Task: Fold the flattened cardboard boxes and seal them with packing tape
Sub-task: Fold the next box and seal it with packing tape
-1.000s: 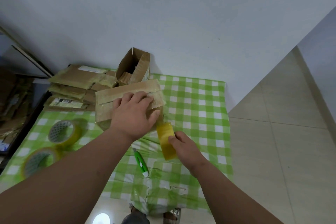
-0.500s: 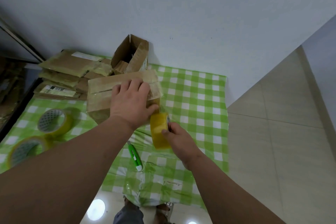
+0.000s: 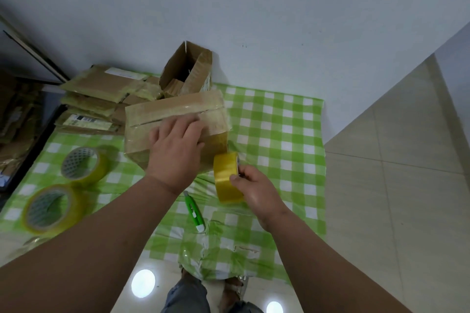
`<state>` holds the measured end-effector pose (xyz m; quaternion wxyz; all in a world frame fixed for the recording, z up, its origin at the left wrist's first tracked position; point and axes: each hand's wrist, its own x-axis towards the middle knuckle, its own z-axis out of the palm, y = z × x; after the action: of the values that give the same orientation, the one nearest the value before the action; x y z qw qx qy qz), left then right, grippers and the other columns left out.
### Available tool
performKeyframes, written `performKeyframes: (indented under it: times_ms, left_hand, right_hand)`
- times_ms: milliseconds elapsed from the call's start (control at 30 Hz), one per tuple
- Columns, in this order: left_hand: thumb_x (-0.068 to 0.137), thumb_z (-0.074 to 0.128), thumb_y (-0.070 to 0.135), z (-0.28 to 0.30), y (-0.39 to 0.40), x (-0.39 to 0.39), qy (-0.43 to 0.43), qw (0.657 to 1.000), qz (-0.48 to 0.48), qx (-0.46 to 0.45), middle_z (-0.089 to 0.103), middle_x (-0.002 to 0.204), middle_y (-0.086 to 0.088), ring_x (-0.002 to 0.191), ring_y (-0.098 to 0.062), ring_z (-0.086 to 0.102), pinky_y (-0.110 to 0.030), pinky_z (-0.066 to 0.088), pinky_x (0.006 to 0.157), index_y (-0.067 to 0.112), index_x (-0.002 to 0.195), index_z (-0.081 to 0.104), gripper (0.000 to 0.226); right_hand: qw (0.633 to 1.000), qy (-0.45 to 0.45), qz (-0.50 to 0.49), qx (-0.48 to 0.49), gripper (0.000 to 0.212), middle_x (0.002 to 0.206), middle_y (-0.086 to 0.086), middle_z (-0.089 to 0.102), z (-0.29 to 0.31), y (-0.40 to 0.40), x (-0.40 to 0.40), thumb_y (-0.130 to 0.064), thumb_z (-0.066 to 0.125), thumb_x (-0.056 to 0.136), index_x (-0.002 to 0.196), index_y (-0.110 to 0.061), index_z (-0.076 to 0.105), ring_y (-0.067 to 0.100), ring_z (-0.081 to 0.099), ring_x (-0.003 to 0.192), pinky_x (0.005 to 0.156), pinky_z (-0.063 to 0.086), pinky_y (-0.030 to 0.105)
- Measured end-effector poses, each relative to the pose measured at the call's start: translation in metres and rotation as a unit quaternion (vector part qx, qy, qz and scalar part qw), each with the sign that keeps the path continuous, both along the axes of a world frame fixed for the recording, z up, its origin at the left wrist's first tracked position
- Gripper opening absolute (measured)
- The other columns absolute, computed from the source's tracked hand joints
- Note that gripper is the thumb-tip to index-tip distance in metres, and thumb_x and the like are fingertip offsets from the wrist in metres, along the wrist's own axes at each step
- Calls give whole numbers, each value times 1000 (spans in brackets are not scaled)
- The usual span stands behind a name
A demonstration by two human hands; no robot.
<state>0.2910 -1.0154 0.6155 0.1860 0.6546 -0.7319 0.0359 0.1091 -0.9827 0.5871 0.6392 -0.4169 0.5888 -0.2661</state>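
The left hand (image 3: 175, 150) lies flat, fingers straight, on top of the folded cardboard box (image 3: 173, 119), which stands on the green checked tabletop (image 3: 277, 132); the hand and wrist hide the box's near right side, so the seam under the palm cannot be made out. The right hand (image 3: 256, 190) grips a yellow roll of packing tape (image 3: 225, 178) just beside the box's near right corner; whether a strip runs from the roll to the box is hard to tell. A green utility knife (image 3: 194, 212) lies near the front edge, its upper end covered by the left wrist. Two more tape rolls (image 3: 81, 166) sit to the left, the nearer one (image 3: 52, 208) partly cut by the left forearm. Behind the box an open carton (image 3: 189, 71) leans beside a stack of flattened boxes (image 3: 99, 99), whose left part fades into a dark, blurred corner.
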Motion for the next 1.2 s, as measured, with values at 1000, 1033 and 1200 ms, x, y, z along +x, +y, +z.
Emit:
performKeyframes:
  times_ms: [1000,1033,1200]
  left_hand:
    - [87,58,10,-102,81,-5,118,874,242,403,56,100,-9,91,-34,62,-39,44,66,13,116,35,37]
    - [87,58,10,-100,83,-3,127,875,249,396,54,96,-7,88,-33,62,-37,44,65,12,112,40,31]
    - [91,63,21,-83,89,4,153,907,212,330,49,79,-1,64,-18,47,-30,36,55,15,80,54,16]
  right_hand:
    - [998,62,-3,-22,24,110,-2,70,-22,5,-5,-22,59,97,120,-17,66,14,65,100,88,51,30]
    - [998,62,-4,-22,25,111,-2,70,-22,5,-5,-23,59,97,121,-17,65,14,65,101,88,51,29]
    - [996,78,-10,-31,29,99,-5,65,-18,7,-2,-19,56,99,123,-28,42,8,62,87,66,44,19]
